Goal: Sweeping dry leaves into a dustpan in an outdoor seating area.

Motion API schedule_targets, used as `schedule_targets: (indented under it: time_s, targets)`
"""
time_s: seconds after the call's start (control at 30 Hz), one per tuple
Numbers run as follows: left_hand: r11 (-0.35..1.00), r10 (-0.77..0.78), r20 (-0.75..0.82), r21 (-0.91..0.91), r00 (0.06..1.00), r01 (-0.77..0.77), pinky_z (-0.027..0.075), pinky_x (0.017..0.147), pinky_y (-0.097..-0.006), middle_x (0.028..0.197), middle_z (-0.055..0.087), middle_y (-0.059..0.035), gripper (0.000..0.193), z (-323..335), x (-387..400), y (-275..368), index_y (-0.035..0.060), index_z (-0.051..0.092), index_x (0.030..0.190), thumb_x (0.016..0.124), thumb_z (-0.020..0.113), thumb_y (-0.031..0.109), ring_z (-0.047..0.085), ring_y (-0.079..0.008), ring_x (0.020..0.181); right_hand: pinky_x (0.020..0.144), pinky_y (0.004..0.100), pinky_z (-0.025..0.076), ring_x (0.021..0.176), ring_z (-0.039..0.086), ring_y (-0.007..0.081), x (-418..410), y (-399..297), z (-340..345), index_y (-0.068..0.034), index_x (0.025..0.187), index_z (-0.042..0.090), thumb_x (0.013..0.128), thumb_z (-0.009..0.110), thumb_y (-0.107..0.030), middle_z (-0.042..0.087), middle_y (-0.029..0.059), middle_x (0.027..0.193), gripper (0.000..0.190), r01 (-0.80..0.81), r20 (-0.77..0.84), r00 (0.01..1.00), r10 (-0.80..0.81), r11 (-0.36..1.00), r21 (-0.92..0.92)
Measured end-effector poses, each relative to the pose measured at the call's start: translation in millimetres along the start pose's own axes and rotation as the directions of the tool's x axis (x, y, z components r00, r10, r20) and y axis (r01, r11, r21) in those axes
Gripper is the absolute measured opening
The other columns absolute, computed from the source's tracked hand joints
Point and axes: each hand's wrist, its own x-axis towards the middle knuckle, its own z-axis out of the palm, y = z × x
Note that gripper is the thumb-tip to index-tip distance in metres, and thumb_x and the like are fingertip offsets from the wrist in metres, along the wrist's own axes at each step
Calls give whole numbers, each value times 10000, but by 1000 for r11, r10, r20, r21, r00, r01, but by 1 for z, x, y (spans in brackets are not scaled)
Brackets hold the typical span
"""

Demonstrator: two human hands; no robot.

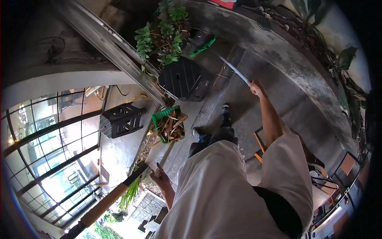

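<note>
My right hand [255,87] grips a thin pale stick [235,70] that slants away toward the far left. Beyond its far end sits a dark object with a bright green edge [203,47]; whether the two are joined is unclear. My left hand [161,178] is low on the left, with some fingers raised; what it may hold is hidden or blurred. Past that hand is a green dustpan [165,114] heaped with dry brown leaves [171,127]. Any handle between dustpan and hand cannot be made out.
Black plastic stools [185,79] [122,119] stand ahead and left, the nearer beside a leafy plant [164,33]. A curved concrete ledge [283,50] borders the right. Metal rails [119,50], a wrapped post [104,206] and gridded windows [53,149] line the left; chairs [322,191] stand right.
</note>
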Motion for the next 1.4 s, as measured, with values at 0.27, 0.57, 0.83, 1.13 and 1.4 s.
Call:
schedule_targets:
  time_s: [0.27,0.57,0.83,1.13,1.4]
  targets:
    - [952,73,14,297,997,-74,420,901,-391,506,316,-55,97,4,6,-8,-52,406,664,714,443,23,389,-134,503,578,431,415,646,535,356,-117,133,7,14,936,513,829,429,-366,538,231,765,403,-164,-26,986,165,986,24]
    - [972,13,242,224,970,-69,502,650,-252,855,515,-132,190,-6,33,-16,-48,459,876,745,569,35,537,-182,724,515,396,392,581,518,280,-267,187,-11,-15,845,557,866,384,-358,514,138,653,385,-179,-218,966,138,967,-179]
    - [881,-329,104,-323,939,345,462,851,-343,918,531,-173,254,11,34,-3,-83,483,952,758,449,79,529,-220,849,347,310,307,353,401,144,-256,102,-38,-17,813,533,873,395,-291,450,65,517,313,-223,-105,960,261,933,281]
    - [972,-190,171,-109,967,210,412,909,-401,883,474,-126,161,-21,63,-14,-54,452,816,728,529,56,491,-230,860,566,414,449,643,564,301,-154,75,42,-25,849,551,828,428,-303,569,156,731,305,34,-346,918,-192,910,-414]
    - [849,-298,210,-388,931,359,358,959,-410,1072,333,-115,197,-36,84,-21,-80,388,831,729,485,58,408,-222,956,643,425,446,758,555,312,-238,239,100,-69,847,583,777,485,-204,572,116,864,180,108,-188,910,-370,648,-754]
